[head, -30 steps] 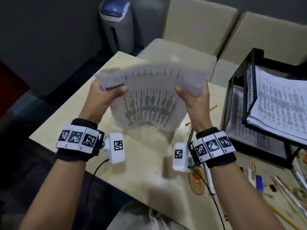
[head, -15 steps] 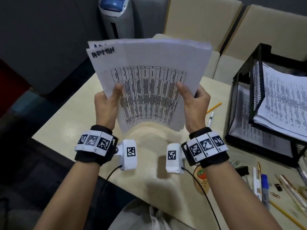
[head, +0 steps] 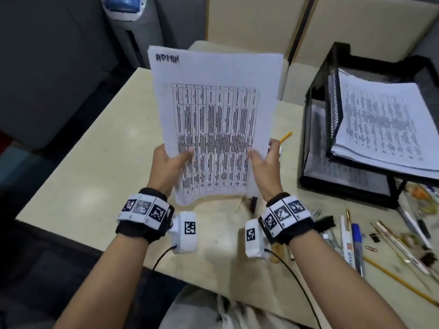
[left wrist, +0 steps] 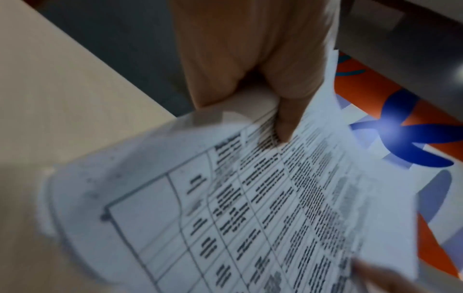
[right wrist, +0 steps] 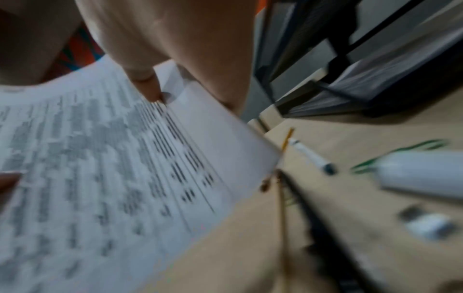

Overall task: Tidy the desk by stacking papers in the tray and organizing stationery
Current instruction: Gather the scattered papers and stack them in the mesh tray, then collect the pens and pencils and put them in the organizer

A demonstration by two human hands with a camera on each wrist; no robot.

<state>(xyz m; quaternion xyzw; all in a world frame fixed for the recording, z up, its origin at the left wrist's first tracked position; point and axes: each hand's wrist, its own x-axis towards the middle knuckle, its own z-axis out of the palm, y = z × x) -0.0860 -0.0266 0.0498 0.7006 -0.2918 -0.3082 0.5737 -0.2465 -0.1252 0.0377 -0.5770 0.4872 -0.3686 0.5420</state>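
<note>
A stack of printed papers (head: 216,110) headed "ADMIN" stands upright above the desk, its lower edge curling just over the tabletop. My left hand (head: 169,166) grips its lower left side, thumb on the front. My right hand (head: 264,162) grips the lower right side the same way. In the left wrist view the thumb (left wrist: 288,119) presses onto the printed table of the papers (left wrist: 250,208). The right wrist view shows fingers (right wrist: 148,85) pinching the papers (right wrist: 112,158). A black mesh tray (head: 318,115) with two tiers holds more papers (head: 384,119) at the right.
Loose stationery lies on the desk right of my right wrist: pens (head: 356,243), pencils (head: 401,281), a binder clip (head: 326,222), paper clips. A yellow pencil (head: 285,137) and a white marker (right wrist: 310,156) lie between the papers and the tray. Chairs and a bin (head: 133,32) stand beyond the beige desk (head: 83,174).
The stack went from bent and low over the desk to upright and straight. Both hands slid down to its lower edges and came closer to me.
</note>
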